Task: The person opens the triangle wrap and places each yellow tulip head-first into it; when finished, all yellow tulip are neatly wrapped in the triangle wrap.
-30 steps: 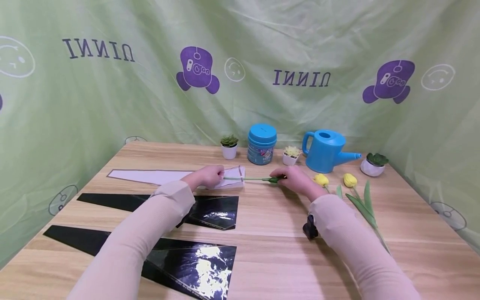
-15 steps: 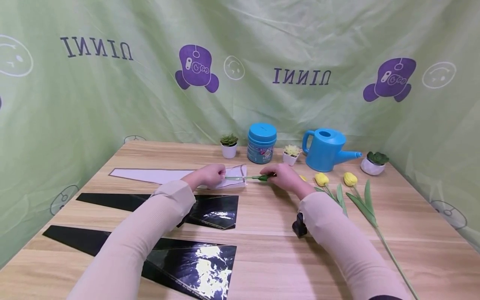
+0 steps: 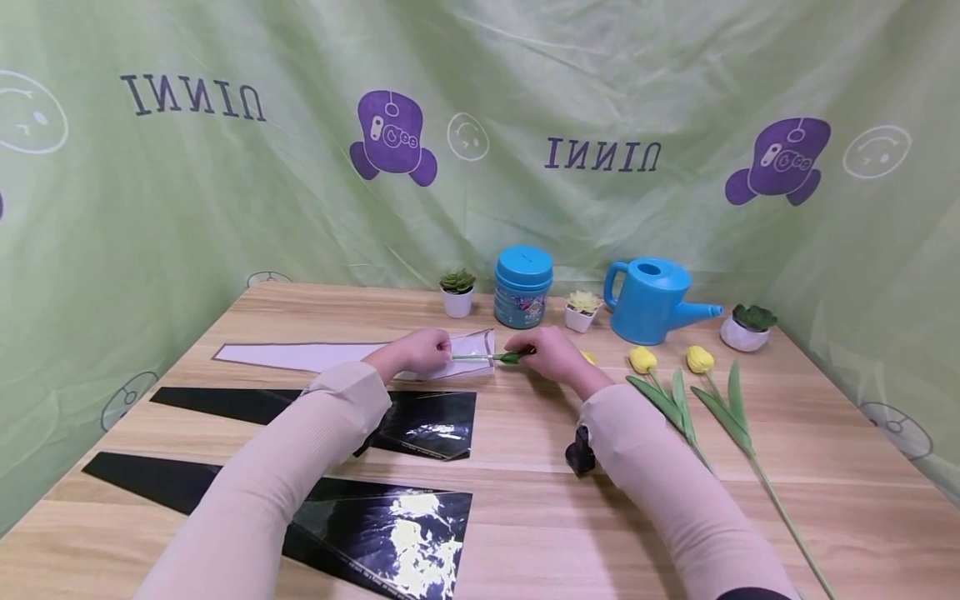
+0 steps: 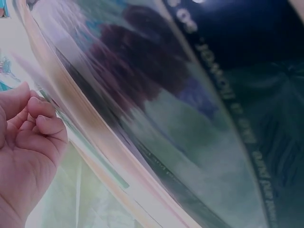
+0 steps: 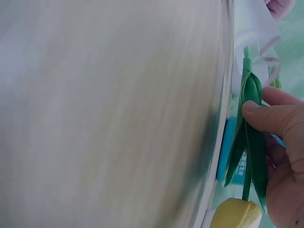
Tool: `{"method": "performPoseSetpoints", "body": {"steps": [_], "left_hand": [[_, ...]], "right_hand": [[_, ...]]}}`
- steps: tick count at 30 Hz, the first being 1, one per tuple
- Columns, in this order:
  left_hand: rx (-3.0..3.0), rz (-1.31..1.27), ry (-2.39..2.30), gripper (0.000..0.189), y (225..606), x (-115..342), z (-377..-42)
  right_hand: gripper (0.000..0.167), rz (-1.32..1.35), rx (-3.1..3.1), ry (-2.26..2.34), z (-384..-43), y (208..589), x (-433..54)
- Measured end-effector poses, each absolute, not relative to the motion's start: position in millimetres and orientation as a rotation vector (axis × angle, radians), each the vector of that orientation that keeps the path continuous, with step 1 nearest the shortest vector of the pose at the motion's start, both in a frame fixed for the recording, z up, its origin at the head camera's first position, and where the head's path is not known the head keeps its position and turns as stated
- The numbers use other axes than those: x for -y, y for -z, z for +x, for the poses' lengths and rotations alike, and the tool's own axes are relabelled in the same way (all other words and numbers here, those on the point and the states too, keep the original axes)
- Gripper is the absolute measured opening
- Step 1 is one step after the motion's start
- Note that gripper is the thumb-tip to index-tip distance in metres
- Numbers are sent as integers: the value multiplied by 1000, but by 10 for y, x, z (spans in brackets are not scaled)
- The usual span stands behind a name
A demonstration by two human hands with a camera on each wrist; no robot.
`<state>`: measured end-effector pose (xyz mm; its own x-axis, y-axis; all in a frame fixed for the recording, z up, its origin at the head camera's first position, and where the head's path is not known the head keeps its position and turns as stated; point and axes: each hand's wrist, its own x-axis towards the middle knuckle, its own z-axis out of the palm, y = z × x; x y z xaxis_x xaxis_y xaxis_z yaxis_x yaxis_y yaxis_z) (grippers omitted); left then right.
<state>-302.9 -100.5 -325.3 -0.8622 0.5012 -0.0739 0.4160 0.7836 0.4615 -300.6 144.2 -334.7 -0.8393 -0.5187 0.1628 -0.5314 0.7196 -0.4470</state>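
Pinching right hand (image 3: 555, 353): thumb on the green leaves (image 5: 257, 147) of a yellow flower (image 5: 232, 214)
Left hand (image 3: 424, 352): curled, gripping the white wrapper (image 3: 322, 355)
Stem (image 3: 472, 357): at the wrapper's wide end
Tabletop (image 3: 540, 517): two black wrappers (image 3: 442, 417)

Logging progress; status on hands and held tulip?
Right hand holds yellow tulip by its leaves. Left hand on white flower sleeve. Stem at sleeve's mouth, no obstruction seen.
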Motion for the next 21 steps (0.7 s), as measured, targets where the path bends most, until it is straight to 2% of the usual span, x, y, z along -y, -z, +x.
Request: {"method": "performPoseSetpoints", "body": {"steps": [21], "left_hand": [[-2789, 709, -676, 9, 3313, 965, -3039]], "right_hand": [[24, 845, 2904, -845, -2983, 3382, -1271]]}}
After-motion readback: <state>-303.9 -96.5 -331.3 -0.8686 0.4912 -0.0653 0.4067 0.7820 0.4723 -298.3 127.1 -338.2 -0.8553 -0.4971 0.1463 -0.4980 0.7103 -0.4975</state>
